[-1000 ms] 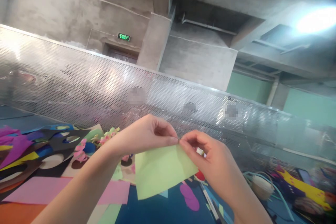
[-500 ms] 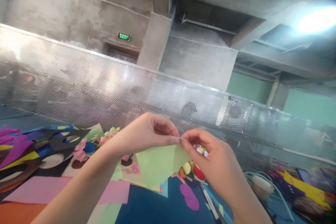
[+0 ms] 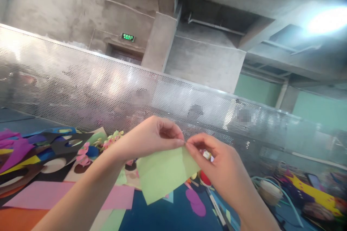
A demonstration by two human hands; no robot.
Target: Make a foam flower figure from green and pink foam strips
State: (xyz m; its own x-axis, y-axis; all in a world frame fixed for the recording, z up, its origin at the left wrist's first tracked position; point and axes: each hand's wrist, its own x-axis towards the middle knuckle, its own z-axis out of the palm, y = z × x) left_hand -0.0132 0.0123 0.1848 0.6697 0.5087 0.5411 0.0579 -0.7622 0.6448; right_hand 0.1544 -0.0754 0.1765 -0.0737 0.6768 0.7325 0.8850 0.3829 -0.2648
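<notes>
A sheet of light green paper (image 3: 166,175) hangs from my fingertips above the dark blue table. My left hand (image 3: 158,133) pinches its top edge between thumb and fingers. Right beside it, my right hand (image 3: 210,153) pinches the same edge, and the two sets of fingertips nearly touch. Behind the paper lie pink and yellow pieces, partly covered. A red object with a white top (image 3: 205,177) stands partly hidden by my right hand.
Pink paper (image 3: 120,196) and orange paper (image 3: 21,220) lie at the left, with coloured scraps behind. Purple ovals (image 3: 195,202) and a white pen-like tool (image 3: 217,207) lie on the table (image 3: 154,218). A perforated metal panel (image 3: 173,90) rises behind. A basket (image 3: 271,191) stands right.
The green paper has swung and spread wider, its lower corner dropping and shifting left. Both hands stay nearly in place, still pinching it.
</notes>
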